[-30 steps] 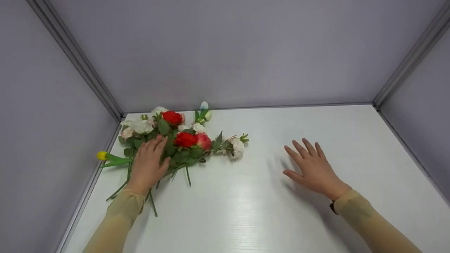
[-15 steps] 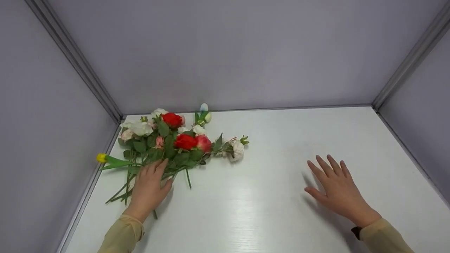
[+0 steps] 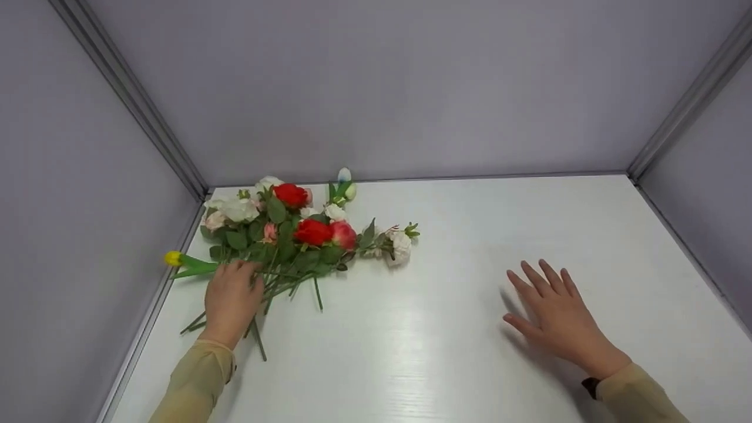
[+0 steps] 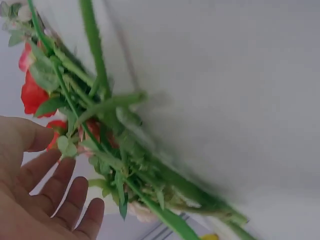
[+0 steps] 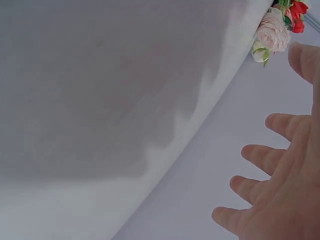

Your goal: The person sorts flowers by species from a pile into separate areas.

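Way through, as I see it: white tabletop (image 3: 399, 341) between the flower heap (image 3: 314, 232) and the right hand (image 3: 558, 326) | before the left hand (image 3: 233, 299): crossed stems (image 4: 177, 181) | far limit: back wall (image 3: 399, 88)

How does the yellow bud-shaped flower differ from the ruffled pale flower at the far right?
The yellow bud-shaped flower looks closed; the ruffled pale flower shows many layered petals. The yellow flower looks smaller than the pale flower. The yellow flower points left; the pale flower lies at the right end. Both stick out of the flower pile.
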`<state>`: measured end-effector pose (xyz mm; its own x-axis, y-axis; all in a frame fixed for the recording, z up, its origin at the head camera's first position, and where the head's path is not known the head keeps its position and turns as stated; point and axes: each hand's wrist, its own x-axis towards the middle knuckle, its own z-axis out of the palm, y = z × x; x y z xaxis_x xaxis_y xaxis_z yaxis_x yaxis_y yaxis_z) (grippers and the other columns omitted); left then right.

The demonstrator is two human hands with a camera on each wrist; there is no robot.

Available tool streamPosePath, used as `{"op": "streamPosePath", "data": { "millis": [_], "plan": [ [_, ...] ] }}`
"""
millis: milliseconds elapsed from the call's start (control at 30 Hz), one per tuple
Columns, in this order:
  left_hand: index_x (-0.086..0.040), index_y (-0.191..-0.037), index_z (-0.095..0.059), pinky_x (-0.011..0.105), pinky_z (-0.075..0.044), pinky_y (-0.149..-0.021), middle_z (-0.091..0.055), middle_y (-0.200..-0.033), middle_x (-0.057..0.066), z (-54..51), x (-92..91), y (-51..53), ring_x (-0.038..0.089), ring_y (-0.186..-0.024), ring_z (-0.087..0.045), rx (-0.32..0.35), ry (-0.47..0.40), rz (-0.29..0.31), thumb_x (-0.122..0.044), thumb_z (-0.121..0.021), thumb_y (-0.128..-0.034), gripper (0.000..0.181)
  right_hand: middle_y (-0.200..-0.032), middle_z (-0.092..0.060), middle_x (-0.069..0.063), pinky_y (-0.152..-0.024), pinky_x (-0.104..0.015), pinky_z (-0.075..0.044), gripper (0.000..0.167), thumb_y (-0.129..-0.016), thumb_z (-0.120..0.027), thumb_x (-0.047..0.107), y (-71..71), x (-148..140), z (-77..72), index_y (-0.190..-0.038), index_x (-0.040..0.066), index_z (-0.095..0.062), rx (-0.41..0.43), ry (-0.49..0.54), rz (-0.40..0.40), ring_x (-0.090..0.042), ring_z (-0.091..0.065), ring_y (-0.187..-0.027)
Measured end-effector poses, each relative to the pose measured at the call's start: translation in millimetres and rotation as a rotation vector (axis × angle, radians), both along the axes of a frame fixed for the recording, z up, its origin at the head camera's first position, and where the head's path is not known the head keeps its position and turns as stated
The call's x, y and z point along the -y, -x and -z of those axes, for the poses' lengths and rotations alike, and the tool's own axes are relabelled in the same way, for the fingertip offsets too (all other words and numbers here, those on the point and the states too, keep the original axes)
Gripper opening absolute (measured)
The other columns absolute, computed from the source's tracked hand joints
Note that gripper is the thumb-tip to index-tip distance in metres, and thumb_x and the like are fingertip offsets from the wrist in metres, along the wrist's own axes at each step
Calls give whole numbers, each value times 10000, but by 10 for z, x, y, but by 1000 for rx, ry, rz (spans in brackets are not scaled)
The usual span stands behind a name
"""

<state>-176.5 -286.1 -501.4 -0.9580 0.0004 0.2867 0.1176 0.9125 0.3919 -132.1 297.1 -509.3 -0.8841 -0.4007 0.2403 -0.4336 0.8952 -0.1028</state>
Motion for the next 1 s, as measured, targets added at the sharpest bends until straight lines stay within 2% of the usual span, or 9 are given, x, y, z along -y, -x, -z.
{"op": "streamPosePath", "data": {
  "millis": [67, 167, 267, 367, 500, 567, 700, 800, 1000],
  "plan": [
    [-6, -1157, -744, 574, -522, -823, -693, -1090, 208, -97, -33, 130, 416, -1007, -618, 32, -12, 7, -107, -659, -988, 214, -1623, -340, -179, -1213, -627, -92, 785, -966, -616, 606, 34, 27, -39, -1583, 165, -412, 0, -4, -8, -443, -205, -1509],
    [-12, -1119, -755, 549, -546, -756, -720, -1029, 183, -194, -94, 358, 375, -914, -665, 129, -14, 2, -124, -636, -1011, 196, -1619, -346, -184, -1206, -636, -113, 783, -966, -618, 605, 86, 88, -70, -1578, 159, -419, -4, -11, -26, -453, -211, -1505],
    [-20, -1147, -743, 529, -550, -729, -729, -1039, 176, -213, -135, 542, 339, -854, -684, 243, -24, -15, -145, -618, -1025, 215, -1625, -337, -180, -1205, -634, -129, 785, -968, -614, 605, 125, 158, -64, -1584, 164, -409, 6, -15, -44, -453, -206, -1507],
    [-35, -1107, -732, 477, -524, -671, -718, -969, 155, -204, -157, 638, 300, -774, -650, 341, -44, -45, -156, -600, -1032, 195, -1630, -332, -169, -1200, -633, -154, 782, -971, -613, 601, 145, 217, -36, -1590, 173, -398, 18, -17, -55, -445, -197, -1513],
    [-58, -891, -651, 395, -408, -598, -583, -744, 88, -207, -160, 684, 246, -655, -516, 395, -119, -70, -134, -574, -1027, 174, -1629, -338, -162, -1193, -633, -180, 773, -974, -612, 596, 146, 267, -24, -1587, 172, -405, 29, -19, -65, -436, -198, -1515],
    [-51, -868, -628, 384, -382, -607, -544, -739, 81, -234, -138, 671, 237, -661, -479, 404, -189, -76, -126, -561, -1026, 186, -1627, -342, -162, -1189, -636, -190, 771, -974, -613, 593, 146, 287, -20, -1584, 168, -409, 31, -19, -71, -437, -203, -1514],
    [14, -1087, -709, 398, -477, -713, -673, -966, 159, -350, -94, 607, 257, -794, -572, 393, -320, -65, -151, -564, -1032, 226, -1634, -329, -158, -1196, -631, -177, 768, -981, -607, 586, 149, 294, -35, -1590, 169, -397, 50, -23, -67, -430, -188, -1520],
    [13, -1249, -685, 415, -518, -797, -690, -1137, 189, -477, -115, 568, 276, -913, -624, 371, -377, -43, -204, -586, -1040, 317, -1638, -320, -160, -1205, -623, -155, 765, -985, -605, 580, 167, 302, -62, -1593, 168, -390, 62, -21, -64, -430, -175, -1524],
    [-29, -1234, -687, 353, -567, -746, -694, -1078, 144, -731, -443, 534, 248, -867, -662, 358, -589, 63, -236, -639, -1029, 296, -1644, -311, -145, -1203, -635, -150, 774, -986, -571, 617, 283, 517, -137, -1598, 182, -381, 83, 13, -92, -422, -173, -1527]
  ]
}}
